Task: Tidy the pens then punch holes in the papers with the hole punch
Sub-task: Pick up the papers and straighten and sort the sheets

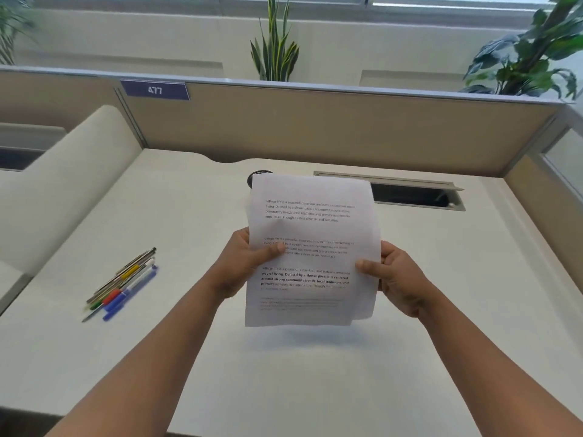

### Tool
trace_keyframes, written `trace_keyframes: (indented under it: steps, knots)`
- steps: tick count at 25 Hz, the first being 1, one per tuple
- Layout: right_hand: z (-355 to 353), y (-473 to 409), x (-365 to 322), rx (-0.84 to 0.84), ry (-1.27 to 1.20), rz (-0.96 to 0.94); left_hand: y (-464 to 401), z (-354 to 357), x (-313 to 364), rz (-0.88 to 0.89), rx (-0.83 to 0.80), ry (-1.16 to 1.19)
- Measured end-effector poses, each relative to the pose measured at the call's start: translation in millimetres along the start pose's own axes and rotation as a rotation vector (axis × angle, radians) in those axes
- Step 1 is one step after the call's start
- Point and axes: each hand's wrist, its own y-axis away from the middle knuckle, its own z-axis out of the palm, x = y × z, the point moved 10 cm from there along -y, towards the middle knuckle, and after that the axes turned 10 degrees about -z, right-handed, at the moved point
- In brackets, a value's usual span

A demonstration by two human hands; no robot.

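A stack of printed white papers [310, 228] is held upright above the middle of the white desk [195, 357]. My left hand [244, 261] grips its left edge with the thumb on the front sheet. My right hand [392, 277] grips the right edge the same way. Several pens [124, 283] lie bunched side by side on the desk at the left, with blue, red, green and yellow parts showing. A dark round object [254, 177] peeks out behind the papers' top left corner; most of it is hidden.
A grey cable tray [410, 192] with an open dark slot sits in the desk at the back right. Tan partition panels [315, 127] wall the desk at the back and right. A cream cushioned ledge [63, 187] borders the left side.
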Motion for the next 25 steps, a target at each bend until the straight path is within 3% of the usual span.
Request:
trace_keyframes:
  steps: [6,14,20,25]
  knots:
    - [-13,1,-13,0.218,-0.019,-0.156,2,1,8,0.094,0.107,0.002]
    - [-14,5,-11,0.262,-0.025,-0.222,2,2,-6,0.124,0.364,-0.077]
    - [-13,8,-10,0.309,0.016,-0.27,3,9,-9,0.211,0.365,-0.052]
    - [-16,11,9,0.309,0.034,-0.2,-5,14,-32,0.145,0.322,-0.059]
